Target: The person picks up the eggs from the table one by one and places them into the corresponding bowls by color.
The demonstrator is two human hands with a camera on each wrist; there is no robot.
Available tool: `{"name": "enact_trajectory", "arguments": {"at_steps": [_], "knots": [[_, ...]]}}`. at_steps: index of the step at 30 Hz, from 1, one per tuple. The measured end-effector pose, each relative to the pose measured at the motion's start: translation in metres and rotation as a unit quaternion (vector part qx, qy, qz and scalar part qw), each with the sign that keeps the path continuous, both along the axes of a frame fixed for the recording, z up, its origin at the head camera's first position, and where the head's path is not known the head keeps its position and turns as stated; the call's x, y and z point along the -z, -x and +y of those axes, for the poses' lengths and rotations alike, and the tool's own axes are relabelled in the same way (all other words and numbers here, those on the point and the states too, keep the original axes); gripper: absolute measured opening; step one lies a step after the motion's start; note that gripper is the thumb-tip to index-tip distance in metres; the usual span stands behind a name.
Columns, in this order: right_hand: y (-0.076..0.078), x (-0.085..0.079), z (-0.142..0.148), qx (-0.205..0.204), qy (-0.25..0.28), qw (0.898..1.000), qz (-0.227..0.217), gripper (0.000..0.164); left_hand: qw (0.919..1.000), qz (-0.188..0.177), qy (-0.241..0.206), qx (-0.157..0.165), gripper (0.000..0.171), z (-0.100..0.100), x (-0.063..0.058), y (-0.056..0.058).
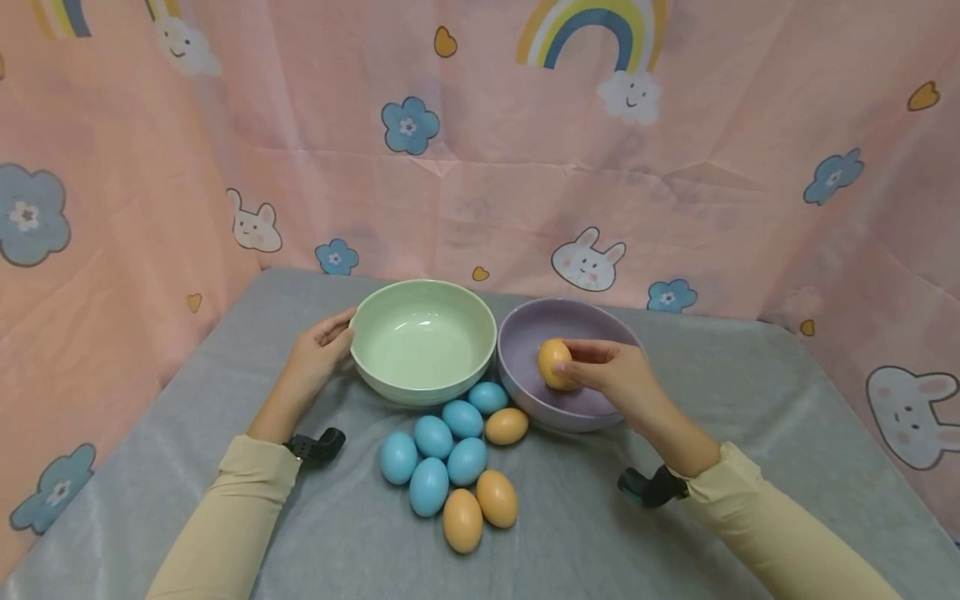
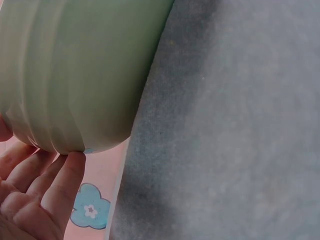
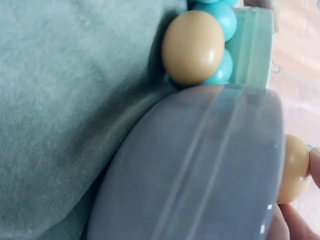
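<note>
My left hand (image 1: 315,348) touches the outer left side of a light green bowl (image 1: 423,342); in the left wrist view its fairly straight fingers (image 2: 70,180) meet the ribbed outside below the rim. With my right hand (image 1: 618,375) I pinch an orange egg (image 1: 553,364) between thumb and fingers, over the inside of a purple bowl (image 1: 525,333). That egg (image 3: 294,170) shows beyond the bowl's rim in the right wrist view. Another orange egg (image 1: 507,426) lies against the purple bowl's front left. Several blue eggs (image 1: 432,437) form a cluster before the green bowl.
Two more orange eggs (image 1: 480,508) lie nearest the front of the cluster. A grey cloth (image 1: 585,525) covers the table. Behind stands a pink printed curtain (image 1: 480,200). A black wrist camera (image 1: 318,447) sits under each forearm.
</note>
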State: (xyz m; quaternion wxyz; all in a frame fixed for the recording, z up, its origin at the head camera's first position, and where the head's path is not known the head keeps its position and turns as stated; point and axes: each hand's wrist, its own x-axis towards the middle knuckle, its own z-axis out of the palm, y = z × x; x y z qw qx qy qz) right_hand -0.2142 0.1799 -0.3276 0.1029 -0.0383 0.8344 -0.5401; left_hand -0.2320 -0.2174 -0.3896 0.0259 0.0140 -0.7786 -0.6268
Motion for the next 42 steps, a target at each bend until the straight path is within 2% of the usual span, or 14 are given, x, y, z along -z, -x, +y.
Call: {"name": "enact_trajectory", "arguments": {"at_steps": [18,30,42], "knots": [[0.017,0.014,-0.009,0.020,-0.068,0.998,0.002,0.052,1.0000,-0.008,0.003,-0.001,0.051,0.001,0.005,0.003],[0.022,0.023,-0.012,0.027,-0.065,0.997,0.017,0.050,1.0000,-0.005,0.004,0.000,0.051,0.000,0.005,0.003],[0.022,0.025,-0.017,0.004,-0.101,0.994,0.047,0.047,0.9999,-0.009,0.009,-0.003,0.051,0.000,0.003,0.002]]}}
